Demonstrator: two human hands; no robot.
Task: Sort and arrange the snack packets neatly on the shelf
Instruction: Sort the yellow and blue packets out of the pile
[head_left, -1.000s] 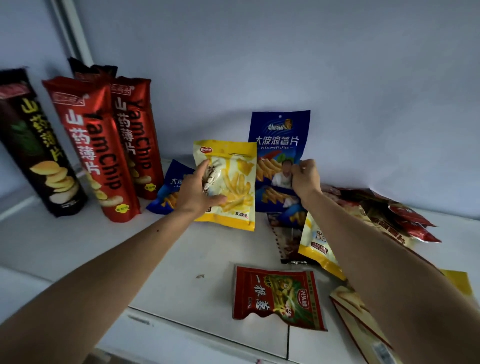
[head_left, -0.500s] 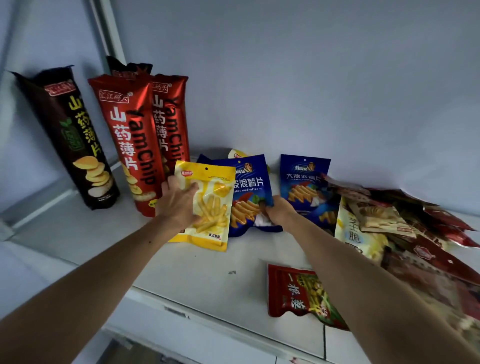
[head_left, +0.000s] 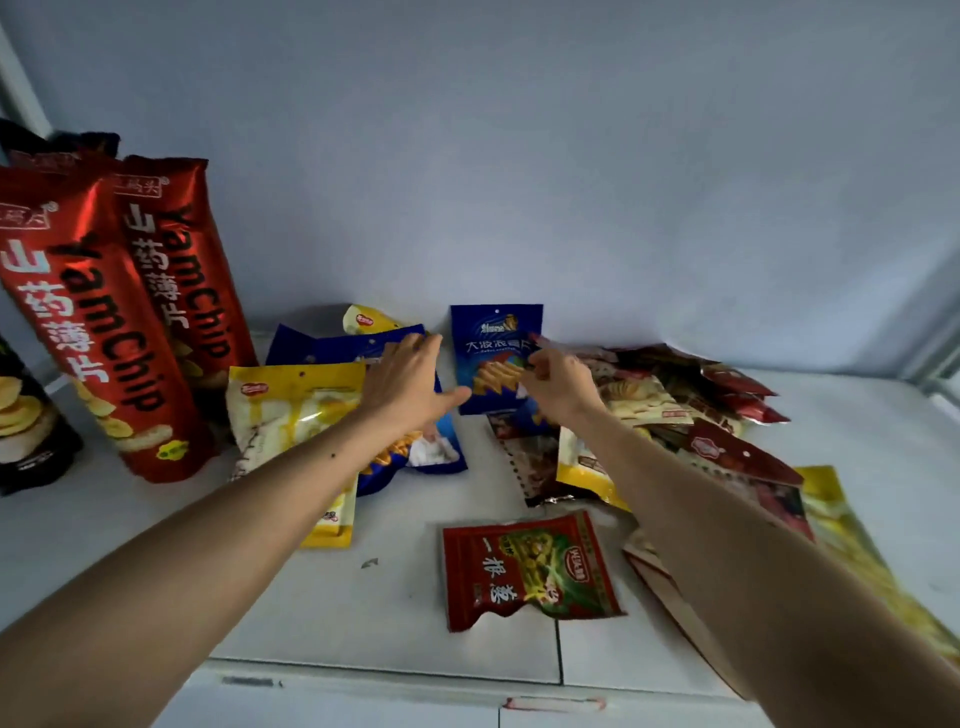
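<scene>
Right hand (head_left: 558, 382) pinching upright blue packet (head_left: 493, 358); left hand (head_left: 410, 382) spread, just beside.

Tall chip bags (head_left: 124, 322) stand left; flat packet pile (head_left: 691, 415) lies right

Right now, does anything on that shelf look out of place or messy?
Yes. The red packet lies flat and crooked by itself near the shelf's front edge, and the packets on the right sprawl in an overlapping heap, unlike the tall yam chip bags standing upright at left.
</scene>
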